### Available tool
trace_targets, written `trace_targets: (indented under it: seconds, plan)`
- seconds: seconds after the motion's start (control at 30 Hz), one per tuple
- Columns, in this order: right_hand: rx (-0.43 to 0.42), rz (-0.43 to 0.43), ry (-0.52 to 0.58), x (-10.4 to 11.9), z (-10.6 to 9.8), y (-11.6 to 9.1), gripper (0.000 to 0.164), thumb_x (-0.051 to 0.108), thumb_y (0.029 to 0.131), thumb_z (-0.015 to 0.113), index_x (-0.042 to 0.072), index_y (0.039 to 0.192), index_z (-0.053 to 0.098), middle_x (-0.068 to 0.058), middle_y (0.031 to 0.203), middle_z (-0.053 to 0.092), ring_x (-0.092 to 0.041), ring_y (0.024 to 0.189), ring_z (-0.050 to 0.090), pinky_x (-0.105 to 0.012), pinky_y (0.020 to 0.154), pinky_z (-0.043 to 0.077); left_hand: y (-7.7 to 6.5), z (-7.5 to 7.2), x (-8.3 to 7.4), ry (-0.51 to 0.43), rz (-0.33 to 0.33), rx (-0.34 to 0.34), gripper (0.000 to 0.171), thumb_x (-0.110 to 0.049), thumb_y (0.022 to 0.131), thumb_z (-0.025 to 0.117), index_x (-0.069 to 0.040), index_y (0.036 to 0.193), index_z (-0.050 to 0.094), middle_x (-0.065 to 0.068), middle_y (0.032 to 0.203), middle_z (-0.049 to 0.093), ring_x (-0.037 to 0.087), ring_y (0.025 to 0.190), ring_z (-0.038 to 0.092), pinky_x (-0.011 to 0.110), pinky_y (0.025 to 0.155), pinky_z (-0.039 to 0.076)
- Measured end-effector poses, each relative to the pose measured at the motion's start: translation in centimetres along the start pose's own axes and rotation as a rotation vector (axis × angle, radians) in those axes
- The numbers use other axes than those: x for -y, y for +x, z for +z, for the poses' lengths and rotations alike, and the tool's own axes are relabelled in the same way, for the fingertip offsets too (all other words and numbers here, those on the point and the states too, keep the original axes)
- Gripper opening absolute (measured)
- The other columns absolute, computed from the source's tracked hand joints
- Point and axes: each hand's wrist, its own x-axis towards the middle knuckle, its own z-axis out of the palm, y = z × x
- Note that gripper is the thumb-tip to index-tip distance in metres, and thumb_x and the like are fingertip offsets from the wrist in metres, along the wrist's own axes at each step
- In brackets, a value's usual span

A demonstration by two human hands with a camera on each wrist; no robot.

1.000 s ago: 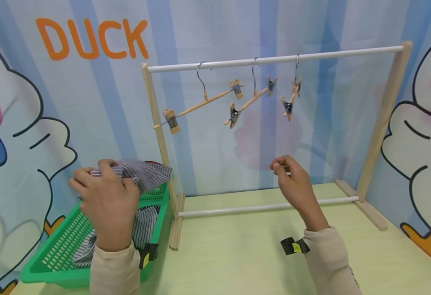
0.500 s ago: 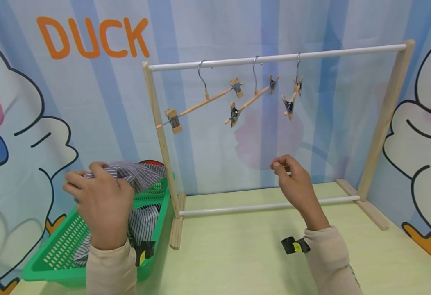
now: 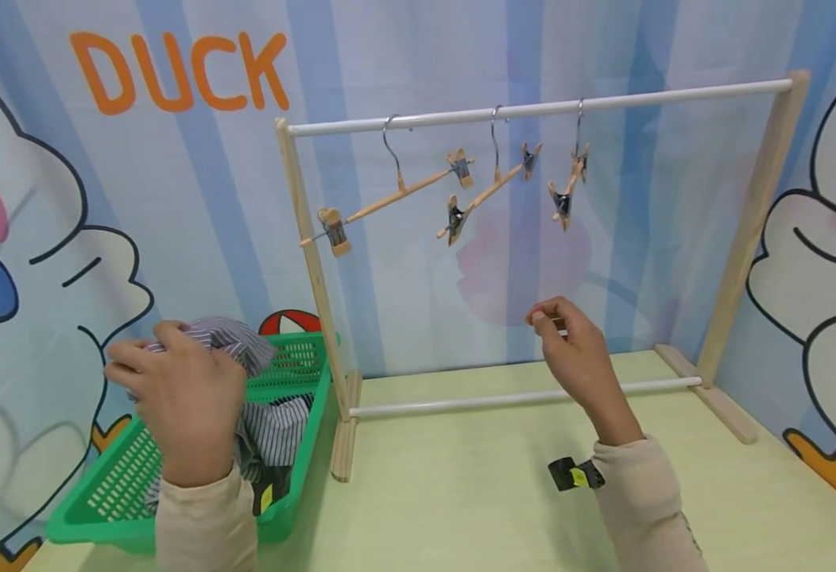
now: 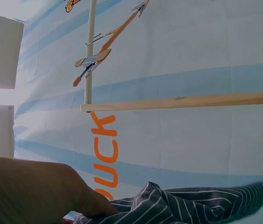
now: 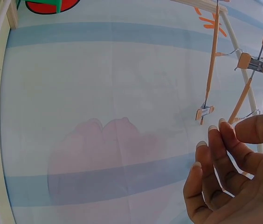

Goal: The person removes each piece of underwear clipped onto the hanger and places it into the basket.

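Observation:
Above the green basket (image 3: 99,531), my left hand (image 3: 187,405) grips a bunched grey-and-white striped cloth (image 3: 239,343). Its loose end sticks out to the right of the fingers, and in the left wrist view the cloth (image 4: 192,203) shows dark with thin white stripes. More striped fabric (image 3: 280,429) lies inside the basket, partly hidden by my left wrist. My right hand (image 3: 574,353) hovers in front of the rack with nothing in it. In the right wrist view its fingers (image 5: 215,154) are loosely bent, thumb close to the index finger.
A wooden rack with a white top rod (image 3: 647,101) stands on the pale table (image 3: 454,485). From the rod hang three clip hangers: a left one (image 3: 378,206), a middle one (image 3: 489,193) and a right one (image 3: 571,179). A lower white rod (image 3: 461,403) joins the rack's feet.
My left hand has moved left and slightly down with the striped cloth, uncovering more of the basket's back end. My right hand has barely moved.

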Motion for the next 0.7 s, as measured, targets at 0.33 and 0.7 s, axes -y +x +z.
trace_targets:
  seconds: [0.33,0.7]
  plan:
    - [-0.002,0.013,0.001,-0.3,0.1,-0.1,0.028,0.03,0.101,0.038,0.011,0.109,0.056,-0.012,0.113,0.058,-0.026,0.102,0.051,-0.051,0.084,0.042,0.3,1.2,0.6,-0.062,0.016,0.139,0.044,-0.005,0.089,0.045,0.017,0.125,0.034,0.041,0.12,0.021,0.052,0.107,0.018,0.057,0.067,0.039]
    - [0.001,0.017,0.006,-0.1,0.2,-0.1,0.029,0.031,0.101,0.038,0.01,0.108,0.056,-0.013,0.114,0.057,-0.026,0.103,0.05,-0.051,0.085,0.042,0.3,1.8,0.5,-0.087,0.09,0.265,0.05,-0.001,0.09,0.039,0.014,0.137,0.027,0.043,0.136,0.007,0.056,0.122,0.007,0.065,0.071,0.042]
